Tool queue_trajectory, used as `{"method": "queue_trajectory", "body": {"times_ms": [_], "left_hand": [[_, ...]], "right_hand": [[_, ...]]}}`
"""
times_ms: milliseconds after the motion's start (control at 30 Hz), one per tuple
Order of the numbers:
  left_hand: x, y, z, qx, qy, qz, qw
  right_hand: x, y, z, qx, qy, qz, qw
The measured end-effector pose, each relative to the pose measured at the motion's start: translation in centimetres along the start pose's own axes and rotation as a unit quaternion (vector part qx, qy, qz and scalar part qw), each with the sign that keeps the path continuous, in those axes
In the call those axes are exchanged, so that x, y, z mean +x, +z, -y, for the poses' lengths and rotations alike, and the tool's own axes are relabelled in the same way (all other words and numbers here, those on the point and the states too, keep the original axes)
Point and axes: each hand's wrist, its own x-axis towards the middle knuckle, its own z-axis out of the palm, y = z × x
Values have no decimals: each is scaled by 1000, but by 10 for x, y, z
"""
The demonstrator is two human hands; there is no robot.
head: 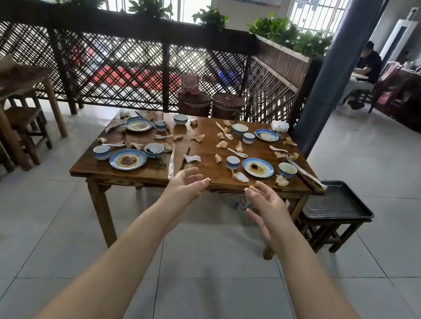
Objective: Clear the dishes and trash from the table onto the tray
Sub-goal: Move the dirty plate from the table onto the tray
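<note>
One tray [334, 201] beside table's [120, 175] right edge

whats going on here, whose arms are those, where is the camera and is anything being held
There is no machine: this is one picture from a wide-angle camera worn on a person's head, looking forward and down. The two bare arms are that person's own. The left hand and right hand reach toward the brown wooden table, fingers relaxed, holding nothing. On it lie blue-rimmed round plates with food stains, small blue-and-white cups, white ceramic spoons and crumpled beige napkins. The dark rectangular metal tray sits on a wooden stool at the table's right end.
</note>
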Motion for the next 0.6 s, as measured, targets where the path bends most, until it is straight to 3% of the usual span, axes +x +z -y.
{"method": "queue_trajectory", "body": {"times_ms": [233, 600], "left_hand": [[33, 15, 2, -13, 29, -5, 999], [141, 71, 16, -11, -5, -9, 1000]], "right_hand": [[28, -9, 4, 72, 20, -30, 997], [132, -53, 5, 49, 37, -49, 997]]}}
